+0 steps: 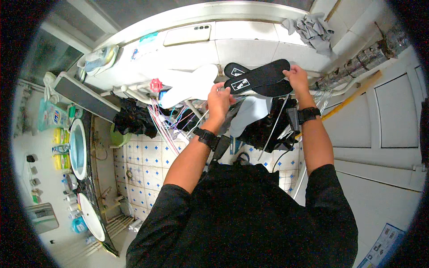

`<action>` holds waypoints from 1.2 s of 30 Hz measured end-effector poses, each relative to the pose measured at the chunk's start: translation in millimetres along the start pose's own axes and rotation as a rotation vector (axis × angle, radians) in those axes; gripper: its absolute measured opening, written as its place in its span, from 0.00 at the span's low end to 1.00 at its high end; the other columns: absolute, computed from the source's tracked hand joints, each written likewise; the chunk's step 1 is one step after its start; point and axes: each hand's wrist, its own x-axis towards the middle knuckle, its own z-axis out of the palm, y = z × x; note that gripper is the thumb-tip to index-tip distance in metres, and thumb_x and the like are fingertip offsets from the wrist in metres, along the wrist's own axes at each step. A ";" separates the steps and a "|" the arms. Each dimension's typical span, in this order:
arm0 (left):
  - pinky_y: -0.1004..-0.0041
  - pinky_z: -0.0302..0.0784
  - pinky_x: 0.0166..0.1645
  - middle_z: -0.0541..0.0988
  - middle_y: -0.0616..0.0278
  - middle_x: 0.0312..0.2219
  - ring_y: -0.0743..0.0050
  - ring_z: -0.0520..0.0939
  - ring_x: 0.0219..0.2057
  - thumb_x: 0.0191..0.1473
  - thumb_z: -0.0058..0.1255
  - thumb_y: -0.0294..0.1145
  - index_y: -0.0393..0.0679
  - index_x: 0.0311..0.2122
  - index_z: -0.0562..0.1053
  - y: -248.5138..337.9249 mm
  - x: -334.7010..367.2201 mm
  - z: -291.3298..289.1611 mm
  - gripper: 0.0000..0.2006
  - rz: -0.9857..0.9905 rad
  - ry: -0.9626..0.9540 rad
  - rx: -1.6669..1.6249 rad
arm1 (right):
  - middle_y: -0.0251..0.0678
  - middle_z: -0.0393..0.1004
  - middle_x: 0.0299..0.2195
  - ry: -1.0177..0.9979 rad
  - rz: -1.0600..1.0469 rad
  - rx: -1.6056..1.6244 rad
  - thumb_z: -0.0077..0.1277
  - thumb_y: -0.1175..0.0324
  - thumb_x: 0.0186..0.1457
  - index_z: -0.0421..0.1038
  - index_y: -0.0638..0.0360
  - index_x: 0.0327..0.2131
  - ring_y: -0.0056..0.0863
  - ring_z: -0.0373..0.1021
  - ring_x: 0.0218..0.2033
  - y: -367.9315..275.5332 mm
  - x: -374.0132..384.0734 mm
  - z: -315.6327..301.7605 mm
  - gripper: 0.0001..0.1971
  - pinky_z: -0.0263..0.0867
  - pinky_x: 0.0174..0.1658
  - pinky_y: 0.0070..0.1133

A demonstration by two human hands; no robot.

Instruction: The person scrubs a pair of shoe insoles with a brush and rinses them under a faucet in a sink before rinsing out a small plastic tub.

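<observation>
A black insole (260,76) with a white label near its heel is stretched between my two hands. My left hand (218,105) pinches its heel end, and my right hand (297,80) grips its wide toe end. Behind it a second black insole (271,90) crosses at an angle, partly covered; whether my fingers also touch that one cannot be made out. A white insole (191,85) lies left of my left hand, over the pipes by the ledge. Below the black pair hangs a pale grey-white insole (253,114).
The tiled ledge (243,31) bears a phone (187,35) and a crumpled grey cloth (312,33). Pipes with a red valve handle (156,85) run beneath it. Wire hangers (163,127) and dark cloth hang there. Two sinks (78,149) line the left wall; white doors (375,116) stand right.
</observation>
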 end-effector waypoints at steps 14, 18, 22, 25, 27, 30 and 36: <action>0.79 0.71 0.23 0.76 0.58 0.22 0.77 0.76 0.19 0.55 0.44 0.27 0.32 0.38 0.69 -21.9 -33.3 -53.6 0.09 0.008 -0.009 0.101 | 0.39 0.72 0.38 0.369 -0.203 0.216 0.47 0.72 0.52 0.71 0.61 0.41 0.29 0.68 0.40 -38.5 -94.4 1.9 0.12 0.62 0.46 0.22; 0.79 0.71 0.24 0.76 0.58 0.22 0.77 0.76 0.19 0.54 0.45 0.29 0.33 0.36 0.70 -7.8 -46.6 -69.2 0.09 0.015 -0.011 0.115 | 0.36 0.72 0.36 0.121 -0.274 0.392 0.46 0.74 0.53 0.71 0.61 0.37 0.24 0.67 0.38 -91.0 -154.4 32.7 0.07 0.62 0.44 0.19; 0.78 0.72 0.25 0.76 0.60 0.21 0.76 0.76 0.19 0.54 0.46 0.30 0.34 0.33 0.71 -10.1 -54.3 -107.6 0.09 0.061 -0.013 0.034 | 0.34 0.72 0.32 -0.195 -0.254 0.496 0.46 0.71 0.55 0.71 0.62 0.36 0.20 0.66 0.33 -131.8 -203.2 82.6 0.07 0.62 0.39 0.17; 0.77 0.73 0.27 0.76 0.61 0.22 0.77 0.76 0.20 0.54 0.47 0.31 0.36 0.34 0.71 -7.4 -62.9 -142.4 0.09 0.054 -0.005 -0.067 | 0.34 0.73 0.31 -0.350 -0.252 0.629 0.46 0.71 0.56 0.70 0.65 0.36 0.17 0.67 0.31 -155.8 -232.8 115.3 0.08 0.63 0.36 0.15; 0.78 0.74 0.27 0.77 0.60 0.25 0.77 0.77 0.21 0.54 0.47 0.31 0.36 0.36 0.71 -9.5 -69.6 -175.0 0.09 0.093 -0.019 -0.110 | 0.36 0.74 0.31 -0.438 -0.202 0.655 0.45 0.73 0.55 0.70 0.66 0.36 0.18 0.69 0.31 -180.7 -253.8 133.0 0.08 0.64 0.37 0.15; 0.79 0.74 0.29 0.77 0.59 0.26 0.77 0.77 0.22 0.53 0.46 0.29 0.35 0.39 0.70 -12.8 -88.9 -228.6 0.10 0.129 -0.009 -0.168 | 0.36 0.74 0.31 -0.497 -0.192 0.604 0.44 0.74 0.55 0.70 0.67 0.36 0.20 0.69 0.30 -210.8 -289.1 162.3 0.08 0.65 0.36 0.16; 0.78 0.74 0.30 0.77 0.58 0.29 0.74 0.77 0.23 0.50 0.45 0.24 0.35 0.40 0.69 -28.6 -135.2 -349.7 0.11 0.165 0.117 -0.299 | 0.34 0.74 0.30 -0.714 -0.245 0.525 0.45 0.72 0.55 0.71 0.65 0.36 0.18 0.69 0.28 -250.6 -354.5 252.9 0.08 0.65 0.33 0.17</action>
